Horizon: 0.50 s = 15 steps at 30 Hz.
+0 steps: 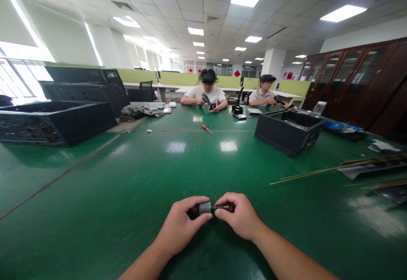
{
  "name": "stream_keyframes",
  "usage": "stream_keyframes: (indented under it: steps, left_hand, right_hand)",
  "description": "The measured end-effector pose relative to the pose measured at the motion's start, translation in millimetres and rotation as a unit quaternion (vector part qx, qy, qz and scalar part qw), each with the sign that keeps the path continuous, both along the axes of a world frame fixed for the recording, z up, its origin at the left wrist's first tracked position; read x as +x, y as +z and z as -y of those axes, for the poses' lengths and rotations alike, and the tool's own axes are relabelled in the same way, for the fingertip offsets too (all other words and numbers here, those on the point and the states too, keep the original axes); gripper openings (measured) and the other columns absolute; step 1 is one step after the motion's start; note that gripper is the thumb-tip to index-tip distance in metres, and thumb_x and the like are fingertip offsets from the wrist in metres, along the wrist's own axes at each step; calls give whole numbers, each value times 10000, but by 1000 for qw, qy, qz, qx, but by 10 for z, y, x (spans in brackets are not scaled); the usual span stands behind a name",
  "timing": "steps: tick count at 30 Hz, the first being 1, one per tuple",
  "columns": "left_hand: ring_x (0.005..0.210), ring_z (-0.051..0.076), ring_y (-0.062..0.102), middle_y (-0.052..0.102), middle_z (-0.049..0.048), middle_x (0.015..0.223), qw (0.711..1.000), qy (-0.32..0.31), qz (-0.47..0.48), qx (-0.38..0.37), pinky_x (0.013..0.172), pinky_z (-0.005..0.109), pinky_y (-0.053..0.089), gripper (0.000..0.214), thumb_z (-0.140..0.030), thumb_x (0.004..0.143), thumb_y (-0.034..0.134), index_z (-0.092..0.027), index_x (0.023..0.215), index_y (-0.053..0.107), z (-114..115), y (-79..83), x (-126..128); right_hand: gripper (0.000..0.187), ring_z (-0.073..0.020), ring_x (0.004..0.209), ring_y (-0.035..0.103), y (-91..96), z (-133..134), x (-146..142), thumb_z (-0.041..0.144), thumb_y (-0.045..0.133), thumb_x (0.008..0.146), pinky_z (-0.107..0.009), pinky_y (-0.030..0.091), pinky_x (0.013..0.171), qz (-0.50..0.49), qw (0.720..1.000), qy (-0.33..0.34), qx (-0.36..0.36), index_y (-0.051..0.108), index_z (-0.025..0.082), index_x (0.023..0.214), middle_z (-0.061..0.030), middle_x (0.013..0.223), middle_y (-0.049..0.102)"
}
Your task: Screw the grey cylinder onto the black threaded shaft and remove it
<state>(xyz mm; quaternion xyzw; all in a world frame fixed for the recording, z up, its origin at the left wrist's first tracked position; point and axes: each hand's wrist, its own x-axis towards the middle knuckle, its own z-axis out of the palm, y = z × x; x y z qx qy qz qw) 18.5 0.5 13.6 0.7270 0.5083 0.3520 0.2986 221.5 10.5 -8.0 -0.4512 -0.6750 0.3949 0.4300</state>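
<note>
Both hands meet low in the middle of the view, just above the green table. In my left hand [182, 225], thumb and fingers are closed around a short grey metal cylinder [205, 207]. My right hand [240, 216] pinches a thin dark ridged shaft [221, 207] that lies in line with the cylinder. The two parts sit end to end; I cannot tell whether they are joined. Dark reddish bits show at both outer ends, partly hidden by my fingers. The exact kind of this small mechanical piece does not show.
An orange-handled screwdriver [207, 129] lies farther back on the green table [143, 186]. Black computer cases stand left [85, 123] and right [276, 133]. Thin brass-coloured rods [305, 175] lie at right. Two people [190, 97] sit opposite, each holding a power tool.
</note>
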Motion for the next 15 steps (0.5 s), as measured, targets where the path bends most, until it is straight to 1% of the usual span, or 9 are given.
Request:
stream_keyframes:
  steps: [6,15]
  left_hand:
    - [859,214,691,772,10,955,1000,2,-6,6,801,315,520,276,-308,753,750,-258,1024,757,-16,5,3]
    - [828,227,699,775,29,950,1000,15,-1,23,779,334,544,294,-351,761,743,-249,1037,756,-7,-10,-32]
  right_hand:
    - [93,-131,606,548,10,-3,6,219,727,729,-230,399,574,0,1000,4,-5,759,169,801,1,664,649]
    - [102,-123,575,501,-4,-33,24,235,713,733,-231,382,546,-45,998,16,-41,739,158,795,10,623,603]
